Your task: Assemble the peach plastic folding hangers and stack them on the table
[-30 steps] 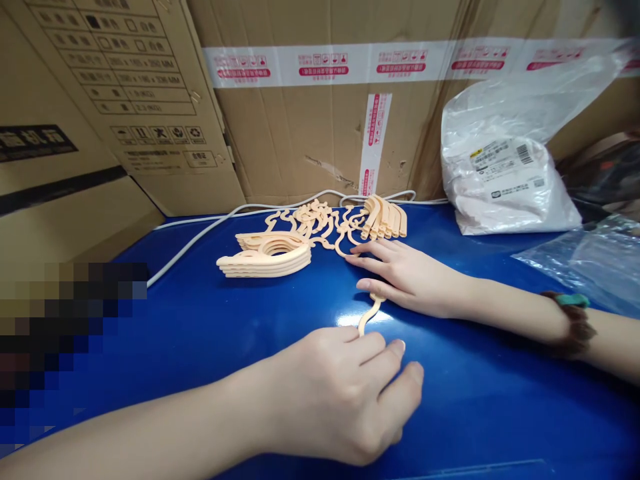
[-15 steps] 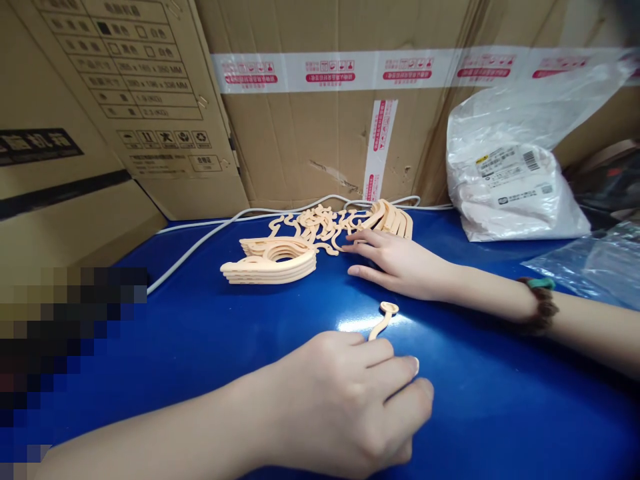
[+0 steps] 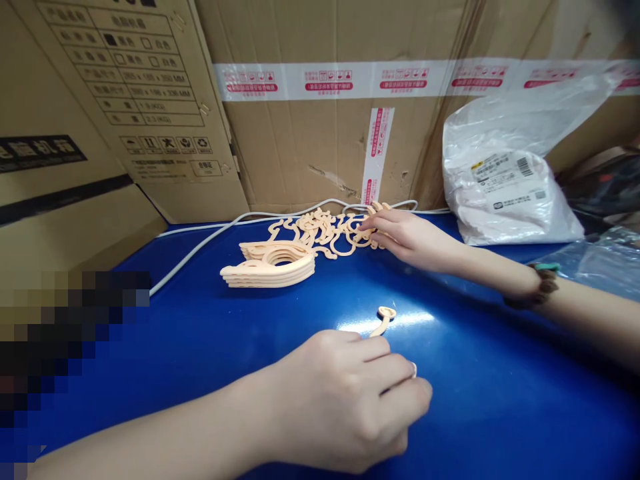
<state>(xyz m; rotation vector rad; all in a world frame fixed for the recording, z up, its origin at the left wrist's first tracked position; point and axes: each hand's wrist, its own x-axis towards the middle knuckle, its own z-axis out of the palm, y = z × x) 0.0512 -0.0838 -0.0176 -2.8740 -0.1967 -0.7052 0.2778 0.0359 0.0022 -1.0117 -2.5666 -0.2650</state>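
At the near middle of the blue table, the left hand is closed in a loose fist around a pale peach, hook-shaped piece. Only one end of that piece shows: a short curved stem comes out past the index-finger side of the fist, pointing away from the person and slightly to the right, and ends in a small flattened oval head. The rest is hidden inside the fingers.

Farther back and to the right, the right hand reaches over a group of curved peach bars with its fingers bent down and the thumb below them. The hand covers most of these bars, so whether it grips one cannot be told.

Just left of the right fingertips lies a tangled heap of loose hooks. In front of the heap and to its left, well apart from the fist, sits a neat stack of curved peach parts. A white cable runs behind the heap, along the foot of a cardboard box.
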